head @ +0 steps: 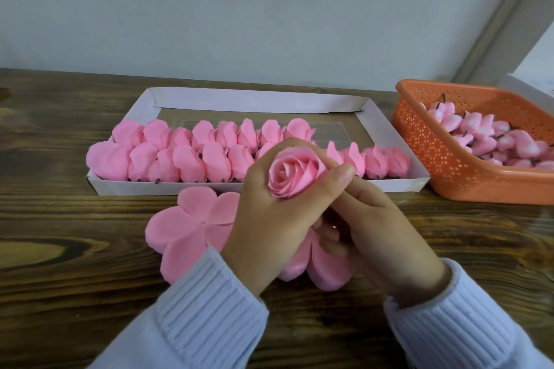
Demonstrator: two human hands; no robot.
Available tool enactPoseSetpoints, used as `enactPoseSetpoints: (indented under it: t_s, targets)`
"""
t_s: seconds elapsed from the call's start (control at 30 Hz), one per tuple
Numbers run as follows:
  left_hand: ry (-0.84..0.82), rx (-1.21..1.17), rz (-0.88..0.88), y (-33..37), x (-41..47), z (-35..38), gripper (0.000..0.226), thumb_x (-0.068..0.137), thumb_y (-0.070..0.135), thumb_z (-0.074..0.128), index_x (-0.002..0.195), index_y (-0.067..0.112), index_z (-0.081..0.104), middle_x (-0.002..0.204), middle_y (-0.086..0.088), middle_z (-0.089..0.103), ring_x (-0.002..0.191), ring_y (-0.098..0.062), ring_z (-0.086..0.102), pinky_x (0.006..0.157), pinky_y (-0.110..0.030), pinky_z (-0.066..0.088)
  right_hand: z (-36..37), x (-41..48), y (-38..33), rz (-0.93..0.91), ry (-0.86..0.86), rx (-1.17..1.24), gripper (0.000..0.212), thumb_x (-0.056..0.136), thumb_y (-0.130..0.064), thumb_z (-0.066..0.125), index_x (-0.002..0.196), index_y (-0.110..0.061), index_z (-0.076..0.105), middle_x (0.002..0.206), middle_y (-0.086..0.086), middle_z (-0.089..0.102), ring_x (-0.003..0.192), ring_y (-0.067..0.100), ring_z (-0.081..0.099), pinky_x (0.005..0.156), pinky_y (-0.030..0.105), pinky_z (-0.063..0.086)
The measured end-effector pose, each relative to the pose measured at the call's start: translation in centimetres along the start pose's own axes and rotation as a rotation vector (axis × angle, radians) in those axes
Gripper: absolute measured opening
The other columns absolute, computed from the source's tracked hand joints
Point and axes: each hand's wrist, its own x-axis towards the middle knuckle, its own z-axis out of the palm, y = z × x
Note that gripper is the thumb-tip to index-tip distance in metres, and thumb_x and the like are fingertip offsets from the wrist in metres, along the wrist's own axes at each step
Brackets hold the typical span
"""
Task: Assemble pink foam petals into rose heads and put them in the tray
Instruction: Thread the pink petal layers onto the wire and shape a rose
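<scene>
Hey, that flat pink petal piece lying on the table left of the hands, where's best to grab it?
Probably pinch the rim of a left lobe of the flat petal piece, coming from the left. It lies thin and flat on the table, and the left hand covers its right side.

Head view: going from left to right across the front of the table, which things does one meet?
flat pink petals → rose head held in the left hand → right hand → orange basket
</scene>
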Motion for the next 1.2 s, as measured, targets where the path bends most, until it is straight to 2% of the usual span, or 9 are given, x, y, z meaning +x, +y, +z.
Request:
enactPoseSetpoints:
  t_s: [0.17, 0.27, 0.43, 0.6, 0.73, 0.8, 0.93, 1.07, 1.2]
  targets:
    - [0.008, 0.007, 0.040, 0.00, 0.01, 0.01, 0.023, 0.073, 0.023, 0.071, 0.073, 0.005, 0.056, 0.068, -0.010, 0.058, 0.051, -0.007, 0.053, 0.047, -0.013, 0.042, 0.35, -0.13, -0.38, 0.064, -0.132, 0.285, 0.026, 0.093, -0.021, 0.051, 0.115, -0.019, 0.065, 0.065, -0.001, 0.058, 0.050, 0.006, 0.056, 0.035, 0.012, 0.020]
    - [0.007, 0.064, 0.058, 0.07, 0.06, -0.17, 0.019, 0.070, 0.024, 0.074, 0.077, 0.013, 0.059, 0.078, -0.009, 0.063, 0.061, -0.009, 0.058, 0.055, -0.016, 0.047, 0.19, -0.11, -0.32, 0.128, -0.250, 0.461, 0.038, 0.083, -0.022, 0.070, 0.117, -0.012, 0.058, 0.078, 0.008, 0.059, 0.062, 0.013, 0.062, 0.038, 0.016, 0.023]
    - [-0.012, 0.083, 0.079, 0.17, -0.07, -0.10, 0.013, 0.070, 0.023, 0.074, 0.074, 0.029, 0.064, 0.083, 0.010, 0.067, 0.066, -0.015, 0.059, 0.060, -0.021, 0.052, 0.56, -0.10, 0.23, 0.131, -0.232, 0.520, 0.044, 0.071, -0.023, 0.082, 0.095, 0.000, 0.053, 0.067, 0.011, 0.055, 0.056, 0.013, 0.057, 0.041, 0.017, 0.027]
    - [0.008, 0.058, 0.060, -0.02, -0.04, -0.15, 0.007, 0.071, 0.022, 0.071, 0.075, 0.019, 0.066, 0.081, 0.012, 0.069, 0.080, -0.003, 0.066, 0.071, -0.017, 0.051, 0.66, -0.05, 0.39, 0.113, -0.291, 0.535, 0.059, 0.076, -0.025, 0.078, 0.121, -0.003, 0.047, 0.082, 0.017, 0.050, 0.062, 0.016, 0.055, 0.046, 0.021, 0.028]
    - [-0.030, 0.066, 0.037, 0.07, -0.04, -0.12, 0.014, 0.069, 0.024, 0.071, 0.074, 0.013, 0.065, 0.088, 0.007, 0.068, 0.092, -0.007, 0.066, 0.079, -0.019, 0.050, 0.42, -0.01, 0.43, 0.098, -0.296, 0.471, 0.046, 0.074, -0.027, 0.080, 0.101, 0.002, 0.056, 0.068, 0.013, 0.052, 0.056, 0.014, 0.051, 0.045, 0.020, 0.030]
    - [-0.072, 0.078, 0.035, 0.32, -0.11, -0.09, 0.014, 0.069, 0.022, 0.074, 0.075, 0.012, 0.066, 0.088, 0.007, 0.069, 0.084, -0.005, 0.066, 0.075, -0.018, 0.051, 0.35, 0.11, 0.26, 0.106, -0.310, 0.434, 0.047, 0.075, -0.032, 0.078, 0.099, 0.001, 0.054, 0.064, 0.009, 0.051, 0.054, 0.012, 0.049, 0.045, 0.021, 0.027]
    - [-0.062, 0.026, -0.061, 0.66, -0.25, -0.01, 0.014, 0.068, 0.026, 0.075, 0.069, 0.015, 0.067, 0.088, 0.008, 0.069, 0.057, -0.002, 0.062, 0.039, -0.018, 0.046, 0.21, 0.15, 0.09, 0.113, -0.310, 0.362, 0.044, 0.070, -0.040, 0.080, 0.095, -0.007, 0.065, 0.070, 0.011, 0.051, 0.055, 0.013, 0.052, 0.046, 0.025, 0.022]
    - [-0.041, 0.033, 0.000, 0.46, 0.05, -0.14, 0.018, 0.066, 0.018, 0.079, 0.065, 0.020, 0.062, 0.087, 0.004, 0.069, 0.083, -0.008, 0.067, 0.067, -0.020, 0.053, 0.17, 0.09, 0.26, 0.117, -0.329, 0.533, 0.039, 0.074, -0.023, 0.079, 0.105, -0.005, 0.063, 0.079, 0.014, 0.040, 0.061, 0.015, 0.051, 0.048, 0.024, 0.029]
    - [-0.093, 0.077, -0.064, 0.46, -0.21, -0.04, 0.009, 0.070, 0.022, 0.079, 0.069, 0.024, 0.070, 0.095, 0.010, 0.070, 0.068, -0.002, 0.066, 0.044, -0.014, 0.047, 0.37, 0.30, 0.31, 0.154, -0.319, 0.446, 0.039, 0.070, -0.036, 0.081, 0.091, -0.010, 0.061, 0.065, 0.005, 0.040, 0.049, 0.008, 0.039, 0.047, 0.023, 0.023]
